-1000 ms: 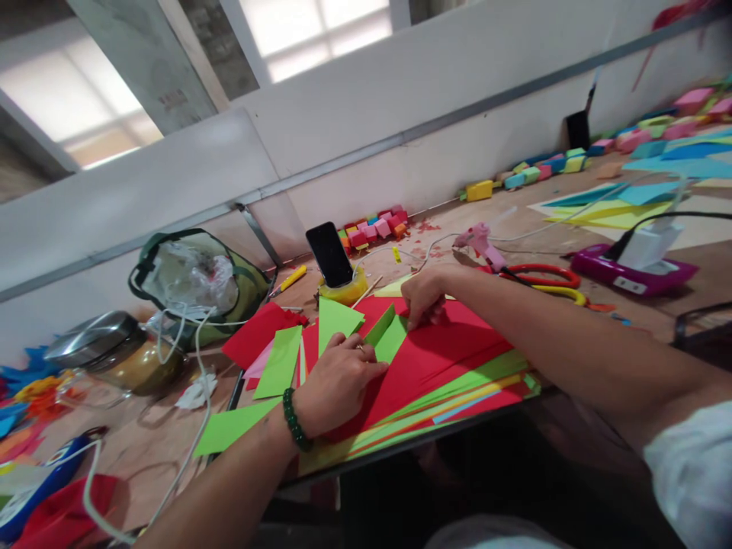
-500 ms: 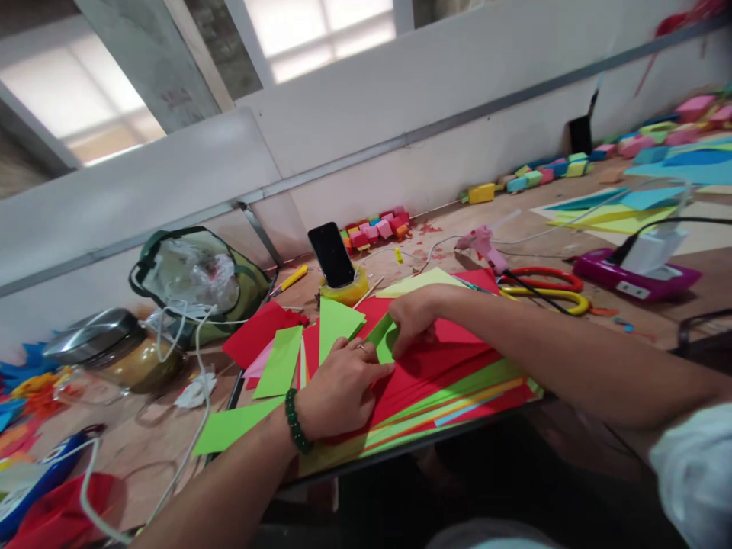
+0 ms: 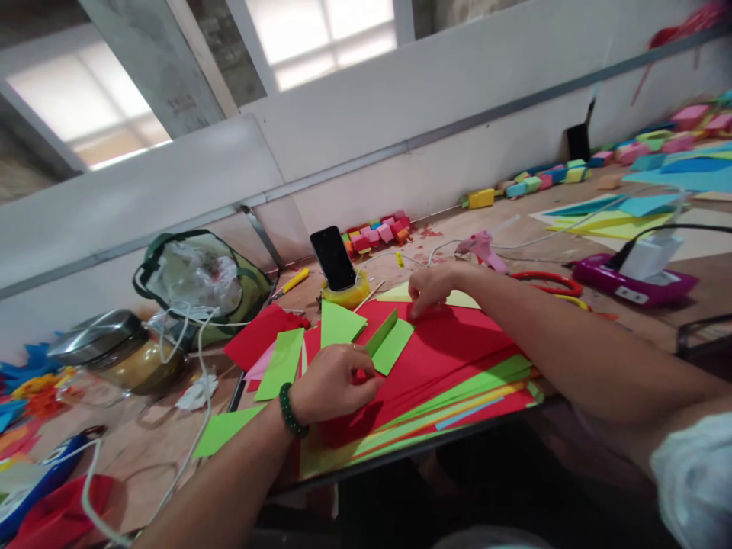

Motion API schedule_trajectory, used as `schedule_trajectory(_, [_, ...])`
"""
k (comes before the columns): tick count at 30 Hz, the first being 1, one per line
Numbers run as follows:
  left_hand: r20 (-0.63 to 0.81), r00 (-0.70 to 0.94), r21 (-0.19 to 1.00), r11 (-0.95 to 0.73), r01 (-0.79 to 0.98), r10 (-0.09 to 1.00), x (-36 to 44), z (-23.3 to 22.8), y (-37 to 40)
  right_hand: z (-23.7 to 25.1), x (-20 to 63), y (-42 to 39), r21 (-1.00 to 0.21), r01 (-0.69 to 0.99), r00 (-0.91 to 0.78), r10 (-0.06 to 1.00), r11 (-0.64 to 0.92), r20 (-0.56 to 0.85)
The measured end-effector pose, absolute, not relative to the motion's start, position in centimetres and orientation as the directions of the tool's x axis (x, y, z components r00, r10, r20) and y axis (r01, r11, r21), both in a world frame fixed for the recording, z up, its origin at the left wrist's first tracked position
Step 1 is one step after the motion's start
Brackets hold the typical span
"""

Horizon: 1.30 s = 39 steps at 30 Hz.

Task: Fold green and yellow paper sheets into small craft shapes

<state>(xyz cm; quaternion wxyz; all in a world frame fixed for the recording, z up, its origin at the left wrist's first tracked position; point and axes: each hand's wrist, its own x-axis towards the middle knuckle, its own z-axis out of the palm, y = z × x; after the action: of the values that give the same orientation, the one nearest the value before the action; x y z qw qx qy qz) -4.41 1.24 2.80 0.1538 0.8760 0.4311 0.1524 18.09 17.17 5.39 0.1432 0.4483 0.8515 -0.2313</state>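
A light-green paper piece (image 3: 394,347) with an upright folded flap lies on a stack of red paper (image 3: 457,343). My left hand (image 3: 337,381), with a green bead bracelet, is just left of it, fingers curled and nothing visible in them. Whether its fingertips touch the flap I cannot tell. Beyond the piece's far right corner is my right hand (image 3: 433,288), its fingers bent together and pointing down at the red paper; nothing shows in them. Other green pieces (image 3: 341,323) lie to the left, beside a folded red sheet (image 3: 260,335).
A phone (image 3: 332,259) stands in a yellow tape roll (image 3: 346,292) behind the stack. A pink glue gun (image 3: 482,250), red-handled scissors (image 3: 549,284) and a purple power strip (image 3: 634,280) lie to the right. Leftward are a lidded jar (image 3: 120,351), a green bag (image 3: 200,282) and loose cables.
My right hand has let go of the green paper and moved up and right. The folded piece now lies partly opened, its flap standing. My left hand has drawn back slightly left.
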Motion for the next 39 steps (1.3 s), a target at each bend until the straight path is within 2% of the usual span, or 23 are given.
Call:
schedule_trajectory(2, [0.321, 0.417, 0.424, -0.523, 0.740, 0.850, -4.5, 2.0, 2.0, 5.5, 18.1, 17.0, -0.328, 0.789, -0.614, 0.689, 0.519, -0.386])
schedule_trajectory(4, [0.420, 0.295, 0.432, -0.476, 0.766, 0.858, -4.4, 1.2, 2.8, 5.5, 17.7, 16.6, -0.393, 0.728, -0.682, 0.654, 0.562, -0.328])
schedule_trajectory(6, [0.399, 0.269, 0.472, -0.448, 0.759, 0.877, -4.2, 0.5, 3.4, 5.3, 16.9, 16.0, -0.454, 0.648, -0.753, 0.603, 0.611, -0.264])
schedule_trajectory(8, [0.306, 0.280, 0.547, -0.409, 0.731, 0.910, -4.1, 0.1, 4.0, 4.8, 16.0, 15.5, -0.500, 0.562, -0.811, 0.559, 0.659, -0.174])
schedule_trajectory(11, [0.242, 0.226, 0.662, -0.331, 0.673, 0.944, -4.4, -0.3, 4.6, 4.2, 14.8, 14.7, -0.519, 0.460, -0.845, 0.535, 0.721, -0.006])
schedule_trajectory(14, [0.349, 0.087, 0.714, -0.325, 0.620, 0.933, -4.9, -0.3, 4.9, 4.1, 14.2, 13.8, -0.460, 0.359, -0.850, 0.488, 0.812, 0.199])
schedule_trajectory(17, [0.414, -0.002, 0.754, -0.342, 0.560, 0.910, -5.1, -0.3, 4.9, 4.2, 13.8, 12.6, -0.279, 0.253, -0.861, 0.347, 0.926, 0.372])
schedule_trajectory(20, [0.408, 0.010, 0.803, -0.364, 0.472, 0.913, -4.9, -0.1, 4.6, 4.1, 13.6, 11.8, -0.131, 0.251, -0.871, 0.283, 0.959, 0.401])
schedule_trajectory(23, [0.387, -0.026, 0.855, -0.348, 0.386, 0.922, -5.0, 0.2, 4.6, 3.8, 13.7, 12.0, -0.073, 0.256, -0.874, 0.264, 0.964, 0.408])
schedule_trajectory(26, [0.372, -0.058, 0.898, -0.343, 0.276, 0.927, -5.6, 0.5, 4.6, 3.8, 14.0, 12.8, -0.116, 0.205, -0.840, 0.235, 0.972, 0.490])
schedule_trajectory(30, [0.337, 0.026, 0.942, -0.337, -0.008, 0.941, -6.2, 1.0, 4.6, 4.6, 14.5, 13.6, -0.238, 0.085, -0.708, 0.227, 0.967, 0.669])
schedule_trajectory(31, [0.329, 0.050, 0.944, -0.328, -0.030, 0.943, -6.2, 1.1, 4.6, 4.7, 14.6, 13.7, -0.255, 0.064, -0.683, 0.229, 0.965, 0.693])
schedule_trajectory(36, [0.380, 0.128, 0.905, -0.396, 0.152, 0.916, -5.7, 1.1, 5.0, 5.0, 14.7, 13.6, -0.240, 0.008, -0.686, 0.180, 0.971, 0.705])
schedule_trajectory(39, [0.424, 0.096, 0.875, -0.435, 0.214, 0.900, -5.9, 0.9, 5.3, 5.0, 14.7, 13.7, -0.246, 0.021, -0.675, 0.195, 0.969, 0.711])
